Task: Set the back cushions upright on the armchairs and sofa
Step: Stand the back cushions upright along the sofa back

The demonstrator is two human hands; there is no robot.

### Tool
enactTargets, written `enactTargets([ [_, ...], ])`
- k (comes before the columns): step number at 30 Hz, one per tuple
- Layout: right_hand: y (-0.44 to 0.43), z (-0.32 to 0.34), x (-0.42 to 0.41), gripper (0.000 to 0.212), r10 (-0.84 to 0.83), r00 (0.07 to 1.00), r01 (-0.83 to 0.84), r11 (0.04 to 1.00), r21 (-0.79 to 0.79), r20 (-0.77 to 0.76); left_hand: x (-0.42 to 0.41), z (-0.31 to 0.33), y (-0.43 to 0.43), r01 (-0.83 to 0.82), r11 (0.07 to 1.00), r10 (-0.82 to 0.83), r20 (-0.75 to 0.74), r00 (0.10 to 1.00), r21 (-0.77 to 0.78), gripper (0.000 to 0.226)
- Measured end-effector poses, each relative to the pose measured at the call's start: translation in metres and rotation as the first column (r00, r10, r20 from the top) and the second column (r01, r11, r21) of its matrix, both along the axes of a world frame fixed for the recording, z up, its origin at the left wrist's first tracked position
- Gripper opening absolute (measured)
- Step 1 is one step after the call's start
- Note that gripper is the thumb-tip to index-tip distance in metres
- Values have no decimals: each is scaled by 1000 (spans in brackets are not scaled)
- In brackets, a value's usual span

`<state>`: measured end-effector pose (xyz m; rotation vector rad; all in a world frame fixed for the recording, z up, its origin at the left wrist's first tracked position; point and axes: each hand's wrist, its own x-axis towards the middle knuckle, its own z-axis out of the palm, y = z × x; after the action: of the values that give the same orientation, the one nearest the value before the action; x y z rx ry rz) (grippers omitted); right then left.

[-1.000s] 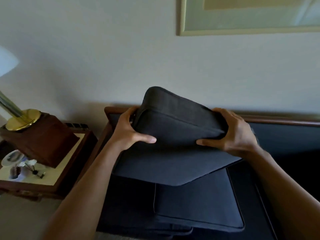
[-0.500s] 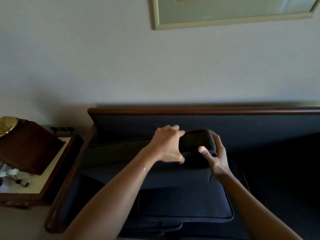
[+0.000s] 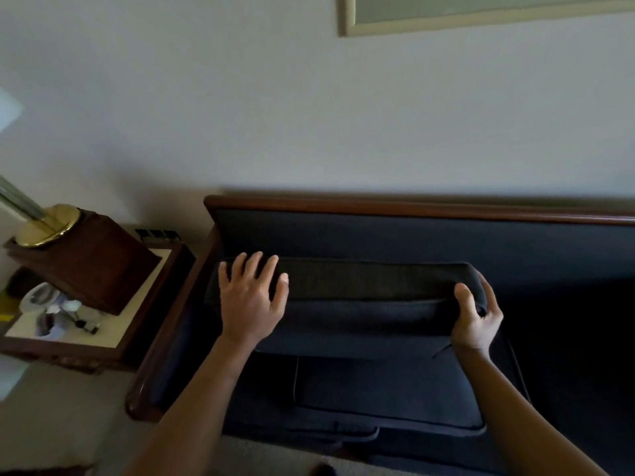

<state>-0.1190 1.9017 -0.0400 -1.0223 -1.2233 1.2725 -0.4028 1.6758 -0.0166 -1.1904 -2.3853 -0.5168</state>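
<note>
At the far left, on the side table (image 3: 130, 314), a brass lamp base (image 3: 48, 228) stands near the sofa's armrest (image 3: 171, 338). My left hand (image 3: 252, 304) lies flat, fingers spread, on the left end of the dark back cushion (image 3: 371, 286), which stands upright on the seat cushion (image 3: 378, 389) against the sofa back (image 3: 412, 235). My right hand (image 3: 476, 319) grips its right end, thumb in front, fingers curled behind.

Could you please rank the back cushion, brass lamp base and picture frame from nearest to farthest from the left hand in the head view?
1. back cushion: touching, under the left hand.
2. brass lamp base: off to the left.
3. picture frame: high on the wall.
</note>
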Motion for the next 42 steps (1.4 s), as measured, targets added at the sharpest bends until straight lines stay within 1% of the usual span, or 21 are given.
enactTargets([
  [2, -1, 1, -4, 53, -2, 1000, 2, 1000, 7, 4, -21, -2, -16, -107, 989, 99, 84, 992, 102, 45],
  [3, -1, 2, -6, 52, -7, 1000, 7, 1000, 7, 8, -28, -1, -21, -150, 975, 125, 158, 980, 161, 44],
  [4, -1, 2, -8, 51, -14, 1000, 14, 1000, 4, 15, -34, -2, -25, -184, 958, 125, 256, 959, 222, 43],
  [6, 0, 1, -11, 48, -26, 999, 26, 1000, 3, 22, -42, -5, -29, -223, 903, 40, 447, 894, 366, 37],
  [7, 2, 0, -13, 47, -33, 999, 33, 999, 0, 21, -45, -5, -29, -254, 863, -30, 547, 836, 436, 33],
  [8, 4, -1, -14, 46, -45, 999, 45, 999, -7, 20, -48, -4, -29, -306, 822, -102, 652, 751, 481, 32],
  [10, 9, -5, -15, 43, -73, 997, 74, 997, -19, 17, -50, -4, -27, -428, 742, -264, 811, 522, 516, 41],
  [12, 14, -8, -13, 41, -93, 996, 94, 995, -36, 15, -53, -8, -24, -487, 694, -423, 848, 320, 530, 48],
  [13, 14, -10, -12, 40, -102, 995, 102, 994, -44, 6, -55, -12, -25, -486, 694, -461, 847, 266, 531, 48],
  [14, 13, -12, -9, 39, -116, 993, 116, 992, -53, -8, -57, -17, -27, -477, 697, -482, 843, 241, 535, 47],
  [16, 8, -12, -4, 37, -165, 986, 162, 984, -69, -38, -58, -23, -27, -467, 688, -509, 828, 234, 555, 50],
  [21, -8, -4, 21, 19, -249, 966, 242, 966, -91, -72, -46, -13, -6, -478, 620, -560, 777, 286, 622, 61],
  [24, -8, 8, 49, 19, -299, 950, 291, 952, -90, -93, -33, 0, 18, -454, 594, -597, 742, 303, 664, 59],
  [27, -1, 18, 89, 23, -327, 940, 322, 945, -60, -101, -5, 12, 49, -431, 592, -608, 729, 314, 681, 53],
  [29, 9, 22, 125, 22, -362, 924, 360, 932, -42, -125, 21, 15, 71, -421, 595, -633, 722, 279, 685, 52],
  [31, 23, 28, 163, 21, -398, 908, 398, 917, -27, -130, 51, 16, 93, -403, 599, -659, 712, 242, 692, 44],
  [32, 31, 31, 183, 21, -408, 905, 409, 912, -18, -122, 67, 15, 105, -389, 605, -666, 709, 229, 694, 44],
  [35, 57, 39, 247, 10, -406, 910, 409, 912, 25, -85, 122, 14, 143, -365, 614, -692, 700, 176, 700, 51],
  [36, 68, 39, 269, 11, -410, 909, 413, 910, 37, -73, 142, 13, 157, -363, 614, -700, 696, 160, 701, 51],
  [39, 105, 36, 337, 38, -442, 894, 444, 896, 18, -66, 204, 10, 198, -406, 610, -696, 705, 136, 680, 43],
  [42, 145, 35, 393, 45, -449, 893, 450, 893, 7, -21, 268, 5, 238, -432, 611, -691, 713, 117, 663, 29],
])
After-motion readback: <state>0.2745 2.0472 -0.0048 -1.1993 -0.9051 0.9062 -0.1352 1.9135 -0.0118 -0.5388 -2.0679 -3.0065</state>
